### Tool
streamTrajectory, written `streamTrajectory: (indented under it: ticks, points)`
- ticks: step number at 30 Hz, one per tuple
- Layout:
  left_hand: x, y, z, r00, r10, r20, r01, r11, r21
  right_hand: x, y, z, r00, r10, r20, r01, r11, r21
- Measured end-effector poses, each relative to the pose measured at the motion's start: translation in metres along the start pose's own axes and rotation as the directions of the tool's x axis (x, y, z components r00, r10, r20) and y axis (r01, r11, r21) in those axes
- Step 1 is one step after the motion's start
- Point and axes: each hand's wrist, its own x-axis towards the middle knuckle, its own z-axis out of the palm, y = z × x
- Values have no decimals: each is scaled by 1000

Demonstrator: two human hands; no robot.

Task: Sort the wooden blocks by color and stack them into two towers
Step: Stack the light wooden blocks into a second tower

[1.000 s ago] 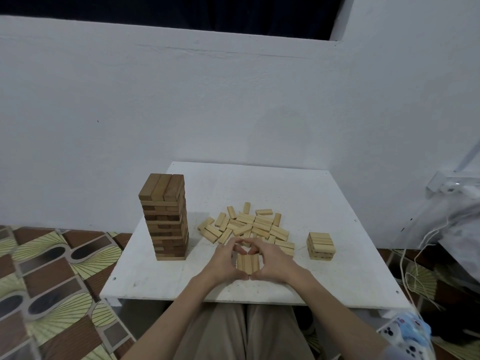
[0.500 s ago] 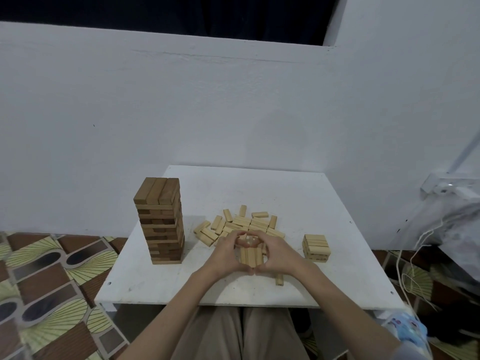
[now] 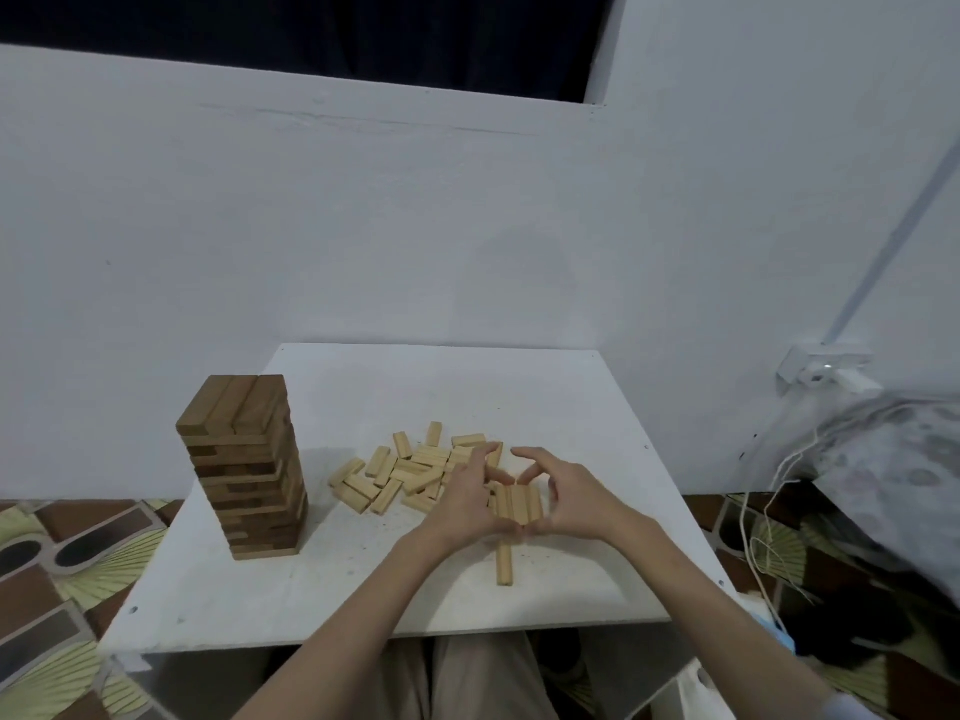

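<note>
Hands at lower centre of frame: left hand and right hand cup a row of three pale wooden blocks between them, fingers curled against the row's outer sides. Loose pile of pale wooden blocks just left of it; one stray pale block below; tall dark-brown block tower at left on white square surface. Advice: squeeze evenly, ends flush, lift level. No writing or brand legible.
</note>
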Motion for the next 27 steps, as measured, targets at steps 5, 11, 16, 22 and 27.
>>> streamTrajectory:
  ticks: [5,11,16,22,27]
  points:
    - [18,20,21,1000,8,-1,-8,1000,-7,-6,17,-23,998,53,-38,-54,999,-7]
    - [34,34,43,1000,10,5,-9,998,-61,-10,41,-43,993,108,-44,-108,994,-14]
    - [42,41,56,1000,-1,26,3,996,-85,-11,54,-51,991,127,-39,-127,992,-11]
    - [49,43,64,998,-31,45,35,996,-80,-9,65,-53,988,151,-21,-151,988,-6]
    - [51,41,66,998,-42,41,45,997,-64,-6,71,-50,986,164,-16,-163,986,19]
